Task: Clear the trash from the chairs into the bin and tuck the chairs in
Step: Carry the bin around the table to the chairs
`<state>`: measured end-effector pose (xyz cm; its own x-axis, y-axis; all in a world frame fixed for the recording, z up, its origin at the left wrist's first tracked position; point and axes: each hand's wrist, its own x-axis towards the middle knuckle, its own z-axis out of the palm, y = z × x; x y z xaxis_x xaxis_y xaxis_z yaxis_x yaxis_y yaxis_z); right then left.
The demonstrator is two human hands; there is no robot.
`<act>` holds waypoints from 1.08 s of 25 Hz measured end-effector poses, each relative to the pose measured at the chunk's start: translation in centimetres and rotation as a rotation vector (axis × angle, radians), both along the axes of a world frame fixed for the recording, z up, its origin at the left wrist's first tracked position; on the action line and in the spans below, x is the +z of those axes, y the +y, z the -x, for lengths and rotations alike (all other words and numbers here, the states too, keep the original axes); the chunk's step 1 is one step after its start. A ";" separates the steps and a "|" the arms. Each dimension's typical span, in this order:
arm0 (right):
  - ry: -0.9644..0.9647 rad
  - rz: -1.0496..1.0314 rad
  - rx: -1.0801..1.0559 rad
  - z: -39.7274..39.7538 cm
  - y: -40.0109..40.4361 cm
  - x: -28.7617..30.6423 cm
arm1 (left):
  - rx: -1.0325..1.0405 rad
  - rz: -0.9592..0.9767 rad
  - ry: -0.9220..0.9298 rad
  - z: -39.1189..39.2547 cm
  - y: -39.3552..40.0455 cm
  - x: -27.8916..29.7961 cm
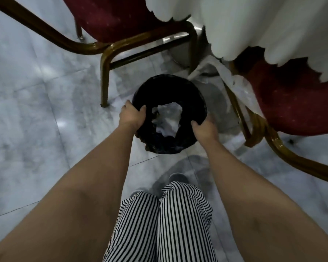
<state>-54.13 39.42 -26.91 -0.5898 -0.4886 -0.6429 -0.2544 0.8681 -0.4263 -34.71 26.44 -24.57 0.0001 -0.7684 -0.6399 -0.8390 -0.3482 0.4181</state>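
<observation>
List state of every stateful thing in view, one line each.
bin: upright on the floor, black liner in, crumpled white paper inside
left hand: grips the bin rim
right hand: grips the bin rim
left chair: not fully tucked
right chair: plastic wrap hanging off seat

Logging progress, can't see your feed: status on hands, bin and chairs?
Both hands, left hand and right hand, gripping bin rim. White trash inside. Crumpled plastic on right chair. Left chair seat clear.
</observation>
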 end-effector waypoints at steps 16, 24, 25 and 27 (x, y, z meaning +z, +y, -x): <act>-0.071 0.009 -0.368 -1.3 4.2 12.5 | -0.043 -0.033 -0.062 -0.7 2.7 10.7; -0.186 -0.005 -0.634 -3.9 15.4 33.7 | -0.330 -0.066 -0.034 -0.6 9.6 31.4; -0.217 -0.001 -0.674 -4.0 17.2 35.6 | -0.380 -0.094 -0.007 -0.4 10.5 33.5; -0.259 -0.002 -0.708 -4.0 20.7 37.6 | -0.458 -0.165 0.031 0.1 12.1 36.7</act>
<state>-50.17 60.12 10.66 -0.5927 -0.0475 -0.8040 0.4730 0.7874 -0.3953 -34.84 38.56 12.12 -0.3355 -0.5730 -0.7478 -0.9095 -0.0099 0.4156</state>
